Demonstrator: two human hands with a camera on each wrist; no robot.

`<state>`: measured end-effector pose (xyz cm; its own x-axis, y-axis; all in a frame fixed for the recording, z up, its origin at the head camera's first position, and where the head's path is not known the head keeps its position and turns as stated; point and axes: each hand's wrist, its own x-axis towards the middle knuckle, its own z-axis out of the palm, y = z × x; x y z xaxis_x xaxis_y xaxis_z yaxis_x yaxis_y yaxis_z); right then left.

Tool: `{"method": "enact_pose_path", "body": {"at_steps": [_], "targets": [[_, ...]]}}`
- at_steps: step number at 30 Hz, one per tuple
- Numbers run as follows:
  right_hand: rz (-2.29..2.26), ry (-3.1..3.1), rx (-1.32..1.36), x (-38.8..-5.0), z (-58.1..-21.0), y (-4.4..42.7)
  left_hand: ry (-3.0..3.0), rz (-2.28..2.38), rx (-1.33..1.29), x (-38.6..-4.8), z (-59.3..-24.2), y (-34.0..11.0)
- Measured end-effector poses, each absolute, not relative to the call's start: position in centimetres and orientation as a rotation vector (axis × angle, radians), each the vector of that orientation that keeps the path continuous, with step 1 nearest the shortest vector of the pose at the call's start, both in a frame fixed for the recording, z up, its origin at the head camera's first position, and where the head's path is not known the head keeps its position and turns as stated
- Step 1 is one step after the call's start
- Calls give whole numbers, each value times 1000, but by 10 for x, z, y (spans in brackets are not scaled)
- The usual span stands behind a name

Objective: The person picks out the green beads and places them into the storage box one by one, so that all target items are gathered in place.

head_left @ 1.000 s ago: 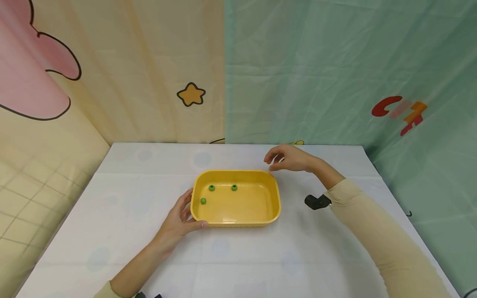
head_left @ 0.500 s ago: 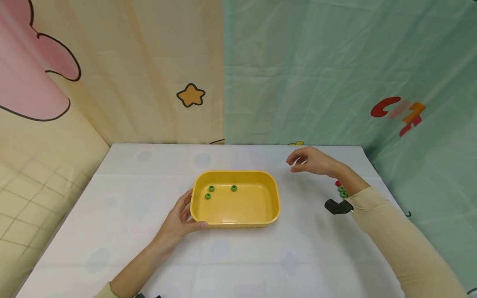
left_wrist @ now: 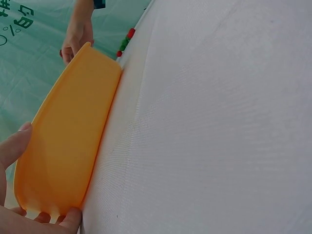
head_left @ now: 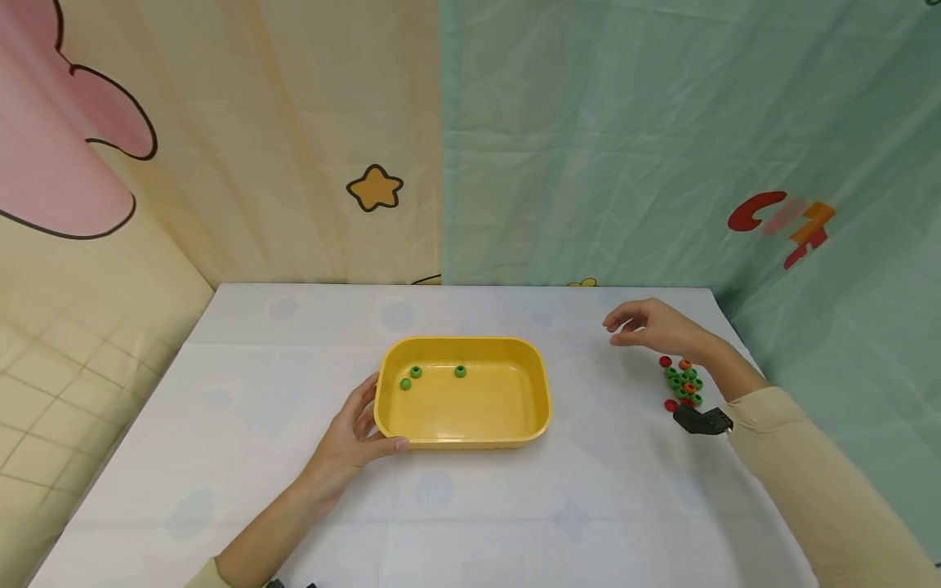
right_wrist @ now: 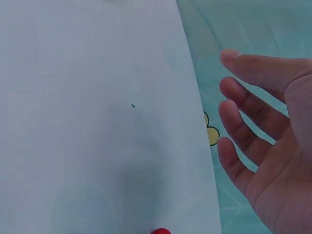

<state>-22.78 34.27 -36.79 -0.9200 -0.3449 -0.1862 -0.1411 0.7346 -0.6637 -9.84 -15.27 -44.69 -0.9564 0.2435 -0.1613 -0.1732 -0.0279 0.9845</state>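
Note:
My left hand (head_left: pixel 351 437) grips the left end of a yellow tray (head_left: pixel 507 437), thumb on the front rim and fingers along the side. The left wrist view also shows the thumb and fingers on the tray's wall (left_wrist: pixel 58 141). Inside the tray lie three green beads (head_left: pixel 416 371), close to its left and back. My right hand (head_left: pixel 657 327) hangs above the table right of the tray, fingers loosely bent, holding nothing; the right wrist view shows the palm (right_wrist: pixel 273 185) bare. A cluster of green, red and orange beads (head_left: pixel 684 376) lies beneath the right wrist, partly covered by it.
A white cloth with faint pale shapes covers the table (head_left: pixel 470 523). Printed curtains (head_left: pixel 625 147) stand behind it and at both sides. A black camera mount (head_left: pixel 702 420) juts from the right wrist, over the lower beads.
My right hand has moved right, away from the tray, and the bead cluster has come into view. One green bead has rolled slightly inside the tray. The left hand stays put.

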Motion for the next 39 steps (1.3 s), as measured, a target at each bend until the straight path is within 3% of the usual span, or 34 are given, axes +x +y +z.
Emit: {"method": "enact_pose_path", "body": {"at_steps": [39], "targets": [[-986, 2735, -122, -168, -404, 461, 1979, 2044, 74, -97, -445, -152]]}}
